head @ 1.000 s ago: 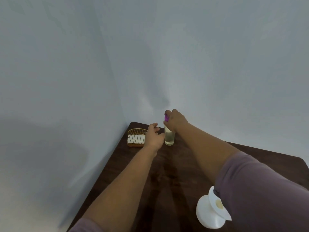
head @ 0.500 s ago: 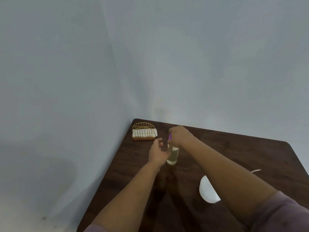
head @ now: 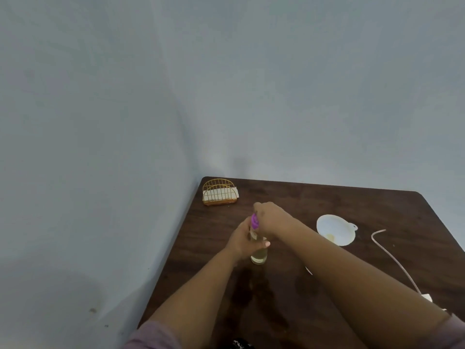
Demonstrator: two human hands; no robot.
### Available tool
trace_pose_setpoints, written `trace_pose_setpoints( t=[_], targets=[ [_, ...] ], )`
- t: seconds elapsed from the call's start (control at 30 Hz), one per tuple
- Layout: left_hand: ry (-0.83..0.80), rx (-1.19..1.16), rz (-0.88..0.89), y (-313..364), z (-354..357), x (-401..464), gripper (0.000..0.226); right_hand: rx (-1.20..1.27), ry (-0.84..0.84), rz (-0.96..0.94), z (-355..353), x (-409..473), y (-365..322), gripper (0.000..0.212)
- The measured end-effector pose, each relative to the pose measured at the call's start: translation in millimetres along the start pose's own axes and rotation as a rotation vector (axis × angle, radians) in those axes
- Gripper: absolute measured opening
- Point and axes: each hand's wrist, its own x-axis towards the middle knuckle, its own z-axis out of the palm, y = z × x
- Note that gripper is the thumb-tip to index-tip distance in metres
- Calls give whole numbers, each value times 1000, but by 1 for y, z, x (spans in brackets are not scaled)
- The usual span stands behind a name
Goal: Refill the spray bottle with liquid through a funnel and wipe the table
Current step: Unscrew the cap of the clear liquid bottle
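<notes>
A small clear spray bottle holding pale yellowish liquid stands on the dark wooden table. My left hand grips its body from the left. My right hand closes over its purple spray head from above. A white funnel lies on its side to the right of the bottle, apart from both hands.
A gold wire holder with white napkins sits in the table's far left corner by the wall. A thin pale cable runs along the right side to a small white plug. The table's left edge is close to the wall.
The bottle and both hands have come nearer to me, away from the napkin holder. The view has shifted, and the funnel now shows fully at the right.
</notes>
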Motion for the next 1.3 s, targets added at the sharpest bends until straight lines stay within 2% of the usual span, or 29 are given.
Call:
trace_pose_setpoints(
  t=[0.1,0.17,0.27,0.4,0.57,0.73,0.87,1.03,1.17,1.3],
  targets=[
    [17,140,31,6,-1,3,66,-31,-7,23,-3,-4,-8,49],
    [17,279,70,8,-1,7,54,-18,19,33,0,-6,-13,40],
    [35,487,91,8,-2,14,40,81,132,55,15,-9,-17,32],
    [43,530,89,3,2,20,37,142,308,105,27,-7,-16,38],
    [41,524,78,-2,3,24,35,-12,162,168,18,5,-27,34],
    [10,556,86,1,1,27,36,13,218,131,23,3,-23,30],
    [13,511,88,2,0,23,39,-80,214,-32,20,-3,-16,25],
    [-41,385,111,5,-6,20,43,-305,55,-307,2,-6,-1,31],
    [-59,469,143,7,-4,19,43,-292,36,-309,5,-11,4,29],
    [-79,728,202,6,-1,21,46,-318,30,-275,13,-14,-3,45]
  ],
)
